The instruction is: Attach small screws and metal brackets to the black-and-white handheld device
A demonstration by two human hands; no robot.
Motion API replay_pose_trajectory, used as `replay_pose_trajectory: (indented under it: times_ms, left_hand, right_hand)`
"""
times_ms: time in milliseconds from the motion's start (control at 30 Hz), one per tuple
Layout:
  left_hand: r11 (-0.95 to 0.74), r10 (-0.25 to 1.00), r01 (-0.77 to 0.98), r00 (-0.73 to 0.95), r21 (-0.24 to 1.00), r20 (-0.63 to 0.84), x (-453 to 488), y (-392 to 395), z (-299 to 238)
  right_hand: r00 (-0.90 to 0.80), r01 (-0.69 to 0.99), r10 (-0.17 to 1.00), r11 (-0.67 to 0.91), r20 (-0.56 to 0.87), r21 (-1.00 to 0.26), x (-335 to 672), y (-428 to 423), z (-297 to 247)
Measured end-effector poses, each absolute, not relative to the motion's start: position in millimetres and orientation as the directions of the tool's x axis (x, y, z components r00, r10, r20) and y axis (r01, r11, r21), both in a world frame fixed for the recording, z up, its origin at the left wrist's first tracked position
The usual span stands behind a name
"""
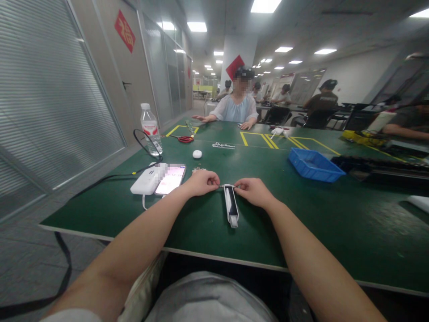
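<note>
A narrow white-framed item (231, 203) with a dark face lies lengthwise on the green table in front of me, a pale tab at its near end. Across its far end runs something thin and light, too small to name. My left hand (203, 183) is at the left of that end, fingertips pinched together on the thin piece. On the opposite side, my right hand (254, 190) has thumb and forefinger closed at its right end. Small ring-like pieces (199, 169) lie just beyond my left hand.
Left of my hands are a lit phone (171, 180), a white power bank (149, 179) and a water bottle (151, 132). Further off lie a white rounded case (197, 154), red-handled scissors (185, 139) and metal strips (223, 146). A blue bin (315, 165) stands right; a person sits opposite.
</note>
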State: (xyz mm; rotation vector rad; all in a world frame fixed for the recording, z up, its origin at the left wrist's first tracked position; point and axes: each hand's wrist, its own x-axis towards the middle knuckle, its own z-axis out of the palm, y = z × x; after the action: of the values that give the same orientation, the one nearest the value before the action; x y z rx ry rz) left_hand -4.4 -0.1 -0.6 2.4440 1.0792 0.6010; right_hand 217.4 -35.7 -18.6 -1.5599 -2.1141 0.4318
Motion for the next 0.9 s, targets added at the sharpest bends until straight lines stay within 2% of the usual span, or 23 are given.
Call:
replay_pose_trajectory:
  times_ms: [367, 900]
  left_hand:
    - [-0.635, 0.746, 0.557, 0.621, 0.536, 0.238, -4.6, 1.8, -4.0]
    - [-0.645, 0.739, 0.59, 0.643, 0.486, 0.2, -4.0, 1.0, -4.0]
  right_hand:
    - [-0.243, 0.803, 0.95, 0.311, 0.196, -0.508, 217.0, -35.8, -18.3]
    - [-0.239, 0.802, 0.952, 0.304, 0.19, -0.514, 217.0, -35.3, -19.5]
